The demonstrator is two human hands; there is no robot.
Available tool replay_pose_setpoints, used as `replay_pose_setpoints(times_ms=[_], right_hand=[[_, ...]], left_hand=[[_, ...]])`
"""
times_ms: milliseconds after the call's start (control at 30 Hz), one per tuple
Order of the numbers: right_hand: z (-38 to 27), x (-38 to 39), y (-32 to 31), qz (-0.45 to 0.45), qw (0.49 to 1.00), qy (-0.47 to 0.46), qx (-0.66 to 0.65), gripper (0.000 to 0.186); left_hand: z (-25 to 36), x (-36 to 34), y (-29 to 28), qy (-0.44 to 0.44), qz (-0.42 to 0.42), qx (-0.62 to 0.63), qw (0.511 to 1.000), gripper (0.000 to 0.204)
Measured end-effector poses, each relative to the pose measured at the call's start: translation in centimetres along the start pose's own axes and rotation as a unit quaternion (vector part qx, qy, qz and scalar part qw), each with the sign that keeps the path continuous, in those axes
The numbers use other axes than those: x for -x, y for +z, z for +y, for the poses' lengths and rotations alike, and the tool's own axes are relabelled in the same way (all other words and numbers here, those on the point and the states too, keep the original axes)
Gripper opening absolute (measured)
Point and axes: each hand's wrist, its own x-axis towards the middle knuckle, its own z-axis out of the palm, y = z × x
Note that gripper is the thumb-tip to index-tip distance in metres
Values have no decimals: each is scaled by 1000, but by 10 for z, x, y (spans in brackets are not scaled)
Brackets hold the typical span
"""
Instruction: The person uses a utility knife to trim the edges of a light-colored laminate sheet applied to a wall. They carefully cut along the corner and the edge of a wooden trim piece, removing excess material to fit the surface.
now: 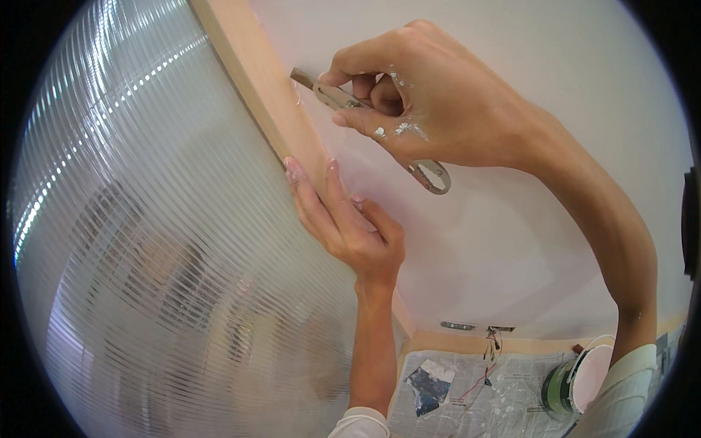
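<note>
My right hand [460, 95], flecked with white paint on the thumb side, is closed around a slim flat metal tool [337, 95]. Its slotted, brownish end points at a pale wooden frame strip [255, 80], close to where the strip meets the pinkish-white wall [496, 241]. The ring-shaped other end sticks out below my palm; the middle is hidden by my fingers, and I cannot make out its exact kind. Lower down, my left hand [358, 226] lies against the strip with its fingers stretched out and fingertips on the wood. Whitish smears show on those fingertips.
A ribbed translucent panel [168, 182] fills the left side. Below, a paint-spotted covering sheet [467, 416] lies by the wooden baseboard [533, 347]. On it stand a paint bucket [556, 387] and a dark blue-and-white scrap [429, 387]. Loose wires [489, 350] hang from a wall opening.
</note>
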Motion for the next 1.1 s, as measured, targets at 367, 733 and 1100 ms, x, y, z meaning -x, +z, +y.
replay_pose_setpoints(times_ms=[367,733,1100], right_hand=[[-8,5,-2,-47,998,-5,33,16],[-6,15,-1,-99,994,18,30,16],[-6,26,-8,-88,996,27,16,18]], left_hand=[[3,-2,-3,0,21,2,1000,52],[2,-1,-2,4,15,-5,1000,50],[1,-1,-3,10,17,-8,1000,50]])
